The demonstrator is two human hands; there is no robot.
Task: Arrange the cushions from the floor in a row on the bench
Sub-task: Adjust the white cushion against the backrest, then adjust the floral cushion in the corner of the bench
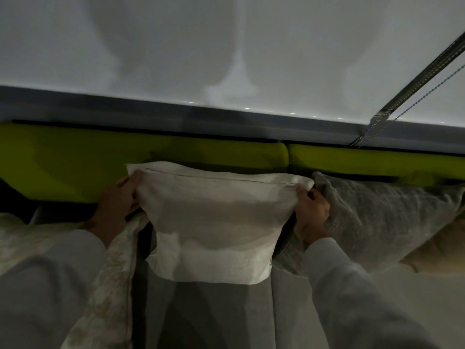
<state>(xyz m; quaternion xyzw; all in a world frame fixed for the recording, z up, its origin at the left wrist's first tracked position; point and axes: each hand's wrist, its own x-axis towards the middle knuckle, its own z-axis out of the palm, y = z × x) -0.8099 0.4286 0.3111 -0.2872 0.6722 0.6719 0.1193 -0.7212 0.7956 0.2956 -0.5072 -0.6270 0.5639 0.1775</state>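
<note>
A white cushion (216, 217) with a zip seam along its top edge stands upright in the middle of the view, in front of the lime-green bench back pad (75, 159). My left hand (115, 202) grips its upper left corner and my right hand (312, 212) grips its upper right corner. A grey textured cushion (385, 217) leans against the green pad right beside it on the right, touching my right hand. A pale floral-patterned cushion (108, 285) stands on edge at the lower left, partly behind my left sleeve.
A second green back pad (377, 159) continues to the right. Above runs a grey window sill (176, 114) with a white roller blind (226, 46) and its bead chain (415, 99). A tan cushion (437, 253) shows at the right edge.
</note>
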